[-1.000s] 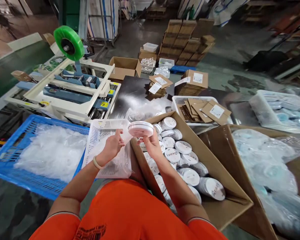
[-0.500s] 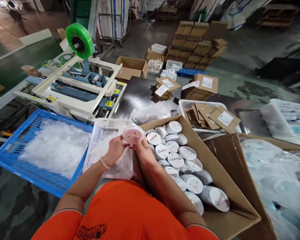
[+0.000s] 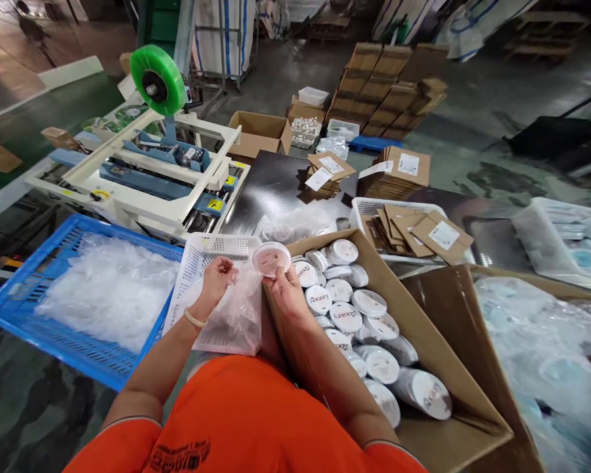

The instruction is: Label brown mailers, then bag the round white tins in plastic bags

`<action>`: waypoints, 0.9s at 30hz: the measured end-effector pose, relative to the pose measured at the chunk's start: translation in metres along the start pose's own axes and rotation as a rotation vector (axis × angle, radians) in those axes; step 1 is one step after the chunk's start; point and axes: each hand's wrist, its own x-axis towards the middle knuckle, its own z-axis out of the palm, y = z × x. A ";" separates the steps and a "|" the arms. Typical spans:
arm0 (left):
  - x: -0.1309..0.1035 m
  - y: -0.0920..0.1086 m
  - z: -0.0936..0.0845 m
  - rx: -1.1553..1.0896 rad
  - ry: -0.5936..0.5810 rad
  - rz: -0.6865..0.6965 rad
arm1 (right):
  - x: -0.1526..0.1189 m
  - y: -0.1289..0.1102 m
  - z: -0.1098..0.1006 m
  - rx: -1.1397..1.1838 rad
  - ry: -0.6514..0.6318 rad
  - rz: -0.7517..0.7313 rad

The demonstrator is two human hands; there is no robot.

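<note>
In my right hand (image 3: 284, 289) is a round, flat case (image 3: 272, 259) with a pale pink face and white rim, pinched between thumb and fingers and tilted toward me. My left hand (image 3: 215, 284) is a little to its left, apart from it. Its fingertips are drawn together; a glint of clear film shows beside them, but what they hold is unclear. Below both hands stands a white perforated basket (image 3: 177, 299) with clear plastic bags (image 3: 231, 309) in it. Against my right forearm is a cardboard box (image 3: 438, 335) of many similar round cases (image 3: 346, 316), some lettered "beauty".
A blue crate (image 3: 24, 299) of clear plastic bags lies left. Ahead are a tape machine (image 3: 157, 177) with a green roll and a dark metal table (image 3: 270, 180) with stacked flat cartons (image 3: 398, 172). At right, another box (image 3: 453, 309) holds bagged pale-blue items.
My left hand has let go of the round case and moved left and slightly down. My right hand keeps the case, shifted slightly right and up.
</note>
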 end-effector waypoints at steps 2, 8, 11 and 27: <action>0.007 0.000 -0.008 0.178 -0.012 0.192 | 0.002 -0.003 -0.004 -0.116 0.016 -0.052; 0.013 0.004 -0.006 0.705 -0.099 0.442 | -0.009 -0.011 0.004 -0.281 0.029 -0.324; 0.011 0.005 -0.001 0.618 -0.074 0.466 | -0.006 -0.007 0.011 -0.362 -0.238 -0.301; 0.096 0.069 -0.010 0.473 -0.032 0.455 | 0.112 -0.055 0.041 -1.242 -0.268 -0.356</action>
